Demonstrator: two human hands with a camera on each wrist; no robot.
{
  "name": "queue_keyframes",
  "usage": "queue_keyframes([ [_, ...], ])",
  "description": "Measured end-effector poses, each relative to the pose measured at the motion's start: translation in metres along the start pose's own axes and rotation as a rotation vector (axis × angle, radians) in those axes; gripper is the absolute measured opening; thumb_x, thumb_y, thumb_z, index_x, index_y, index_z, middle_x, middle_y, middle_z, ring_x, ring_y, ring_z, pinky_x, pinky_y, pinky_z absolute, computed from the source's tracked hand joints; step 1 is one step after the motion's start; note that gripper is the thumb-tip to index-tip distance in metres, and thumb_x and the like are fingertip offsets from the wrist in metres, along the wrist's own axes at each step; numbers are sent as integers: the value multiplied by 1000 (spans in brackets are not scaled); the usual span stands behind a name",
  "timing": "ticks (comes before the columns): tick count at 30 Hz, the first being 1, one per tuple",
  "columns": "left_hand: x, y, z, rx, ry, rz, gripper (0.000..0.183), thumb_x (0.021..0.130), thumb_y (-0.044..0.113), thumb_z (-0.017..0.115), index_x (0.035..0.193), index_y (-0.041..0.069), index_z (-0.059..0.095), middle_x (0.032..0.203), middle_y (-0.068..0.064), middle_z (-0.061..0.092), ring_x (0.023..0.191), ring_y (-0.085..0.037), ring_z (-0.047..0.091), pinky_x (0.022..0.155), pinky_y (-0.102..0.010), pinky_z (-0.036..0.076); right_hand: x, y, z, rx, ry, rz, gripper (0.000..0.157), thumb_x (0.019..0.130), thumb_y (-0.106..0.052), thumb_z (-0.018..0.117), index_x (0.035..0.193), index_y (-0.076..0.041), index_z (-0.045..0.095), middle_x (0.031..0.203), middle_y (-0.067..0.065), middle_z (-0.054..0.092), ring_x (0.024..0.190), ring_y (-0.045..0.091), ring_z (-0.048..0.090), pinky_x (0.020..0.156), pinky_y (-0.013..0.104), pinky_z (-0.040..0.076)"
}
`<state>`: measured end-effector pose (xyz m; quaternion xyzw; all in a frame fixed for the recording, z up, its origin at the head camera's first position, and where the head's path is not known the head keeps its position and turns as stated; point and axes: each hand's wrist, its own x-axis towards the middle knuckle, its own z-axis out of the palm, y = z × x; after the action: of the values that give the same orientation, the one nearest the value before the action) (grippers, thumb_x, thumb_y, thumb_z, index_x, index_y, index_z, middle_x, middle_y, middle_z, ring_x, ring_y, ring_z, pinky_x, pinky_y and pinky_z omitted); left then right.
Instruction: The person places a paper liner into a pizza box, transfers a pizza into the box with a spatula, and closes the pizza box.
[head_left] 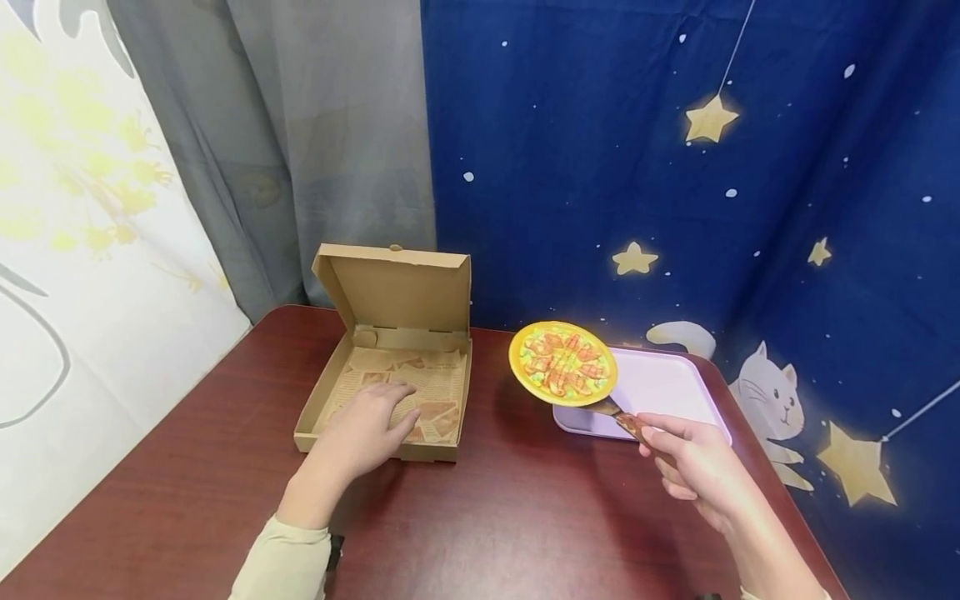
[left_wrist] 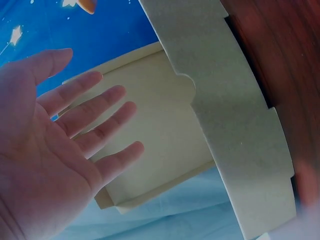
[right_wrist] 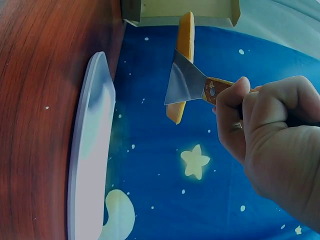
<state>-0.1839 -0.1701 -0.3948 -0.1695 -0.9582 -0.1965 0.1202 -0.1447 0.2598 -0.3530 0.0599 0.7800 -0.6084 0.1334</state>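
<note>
My right hand (head_left: 693, 462) grips the wooden handle of a spatula (right_wrist: 185, 82) with a flat metal blade. On that blade rests a toy pizza (head_left: 564, 364) with a yellow rim and red and green topping, held up in the air over the left edge of a lilac tray (head_left: 675, 387). In the right wrist view the pizza shows edge-on above the blade. My left hand (head_left: 367, 425) hovers over the front of an open cardboard pizza box (head_left: 401, 292), its fingers spread and holding nothing. Printed paper (head_left: 438, 387) lines the box.
Box and tray stand on a dark red wooden table (head_left: 480, 517), with bare tabletop between them and in front. The box lid stands raised at the back. A blue star-patterned curtain (head_left: 555, 167) and a grey one (head_left: 360, 125) hang behind the table.
</note>
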Motion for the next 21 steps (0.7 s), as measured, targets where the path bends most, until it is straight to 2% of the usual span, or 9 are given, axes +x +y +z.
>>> queue_keyframes([
  [10,-2,-18,-8,-30,32,-25,40,104,23,67,137,2,69,140,-20,70,135,-43,64,114,-59,51,-6,-5,10,32,-72,-29,51,109,-13,55,155,7,45,92,1,69,45,5,32,43,15,28],
  [14,-2,-26,-9,-30,42,-27,39,104,23,67,136,1,69,143,-24,67,135,-46,63,114,-61,50,-5,-8,17,44,-90,-27,51,109,-12,55,155,7,46,92,2,69,45,4,32,43,15,27],
  [21,-5,-40,-11,-32,44,-59,44,104,25,67,140,2,67,146,-19,67,139,-43,61,116,-60,48,2,-12,33,44,-124,-39,51,108,-12,57,154,8,47,91,2,69,44,5,30,42,15,25],
])
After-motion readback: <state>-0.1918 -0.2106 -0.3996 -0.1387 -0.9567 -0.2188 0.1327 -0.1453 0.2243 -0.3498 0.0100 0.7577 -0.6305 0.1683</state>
